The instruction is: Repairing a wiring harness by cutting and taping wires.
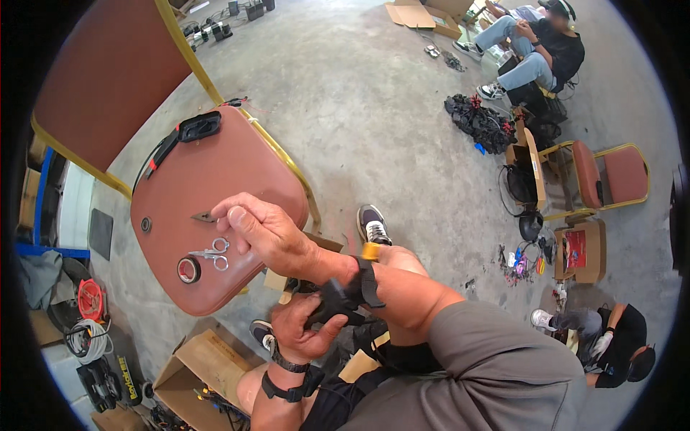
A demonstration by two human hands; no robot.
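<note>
Head view, right hand (267, 231) at pliers (205, 216), long axis sideways, pointing left

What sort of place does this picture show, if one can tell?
Probably a workshop or storage area, judging by the bare concrete floor, an open cardboard box and the scissors lying on a padded chair.
</note>
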